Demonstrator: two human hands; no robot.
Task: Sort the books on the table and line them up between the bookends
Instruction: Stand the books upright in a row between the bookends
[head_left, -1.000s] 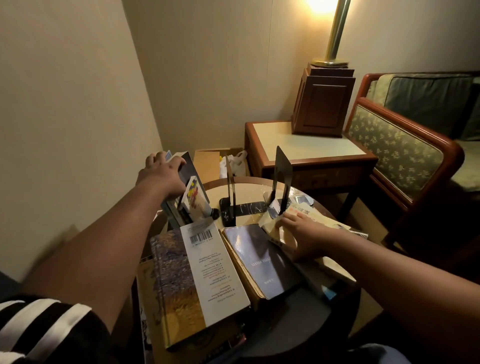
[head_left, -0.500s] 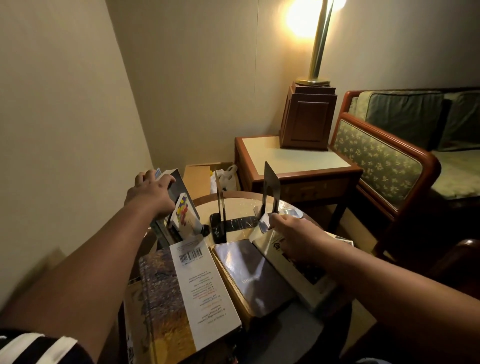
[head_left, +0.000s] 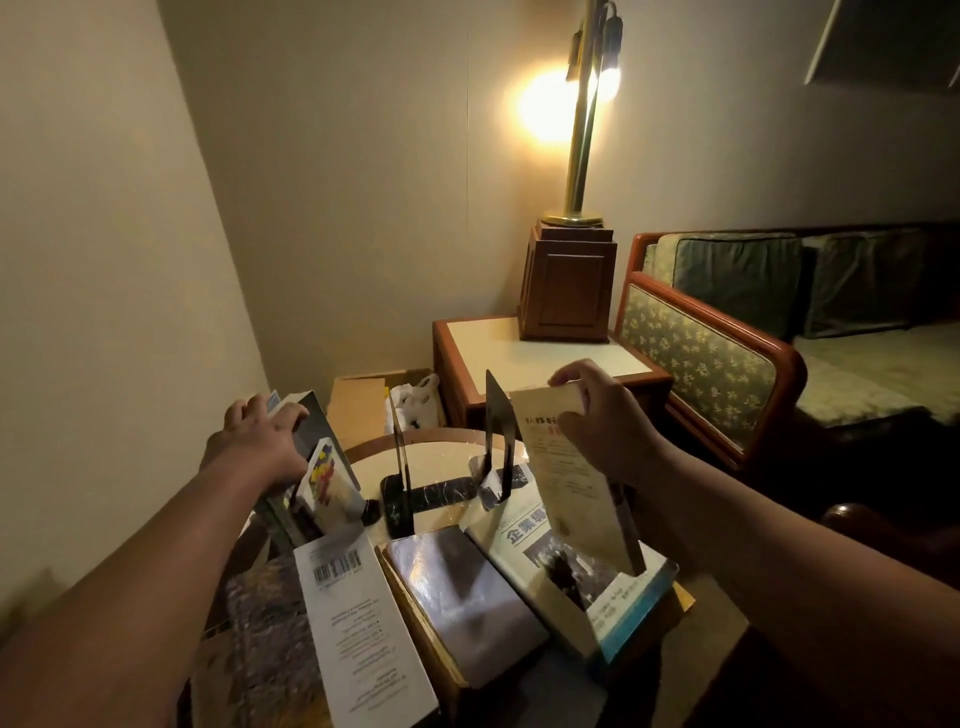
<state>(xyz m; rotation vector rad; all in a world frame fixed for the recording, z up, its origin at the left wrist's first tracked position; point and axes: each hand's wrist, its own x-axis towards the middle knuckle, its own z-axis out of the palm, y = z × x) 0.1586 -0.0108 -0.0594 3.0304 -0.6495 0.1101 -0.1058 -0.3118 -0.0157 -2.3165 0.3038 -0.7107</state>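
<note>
Paperback, thin, cream-covered (head_left: 571, 483): tilted on end above flat-lying books (head_left: 467, 597), just right of the right black metal bookend (head_left: 498, 431), with the right hand (head_left: 608, 415) gripping its top end. Judged light and floppy, so a second hold lower on the spine would steady it. Left hand (head_left: 260, 441) clasps dark leaning books (head_left: 317, 431) outside the left bookend (head_left: 400, 457).

Black bookends (head_left: 402, 467) with white-veined bases, cream book (head_left: 571, 488) with dark and red print, white book (head_left: 524, 540) with black characters and teal edge, glossy purple-grey book (head_left: 462, 597), small white book (head_left: 330, 483) blotched yellow, blue, red, dark grey book (head_left: 314, 423), cream worktop (head_left: 441, 457) with brown rim, brass lamp (head_left: 579, 156), green floral sofa (head_left: 696, 364).
</note>
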